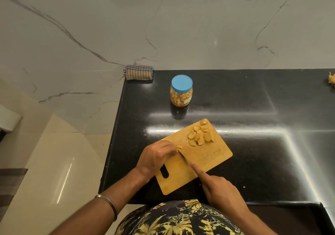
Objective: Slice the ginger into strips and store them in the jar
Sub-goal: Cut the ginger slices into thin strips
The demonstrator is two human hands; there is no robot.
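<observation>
Labels: the jar (pixel 181 90) carries a small pale sticker low on its right side; no writing on it can be read. No brand shows anywhere.

Ginger: a loose heap of ginger slices (pixel 200 133) lies on the far half of the cutting board (pixel 208 155), pale yellow faces with tan skin at the rims, some overlapping. One small ginger piece (pixel 179 146) sits apart from the heap, at the fingertips of your left hand (pixel 155 157). That hand is curled, knuckles up, fingertips pinching the piece down against the board.

Knife: your right hand (pixel 220 191) is wrapped round the handle, which is hidden in the fist, with the index finger stretched along the spine of the knife (pixel 183 156). The blade runs toward the small piece, its tip just beside your left fingertips.

Jar: clear, blue lid on, already filled most of the way with yellow strips. It stands upright on the black counter (pixel 253 107), beyond the board and well apart from it.

Edges and room: the board lies at an angle, its handle-slot corner near the counter's front edge and close to the left edge. Open counter lies to the right of the board. A folded checked cloth (pixel 138 72) sits at the back left corner against the marble wall. A scrap of ginger peel (pixel 331 79) shows at the far right edge.
</observation>
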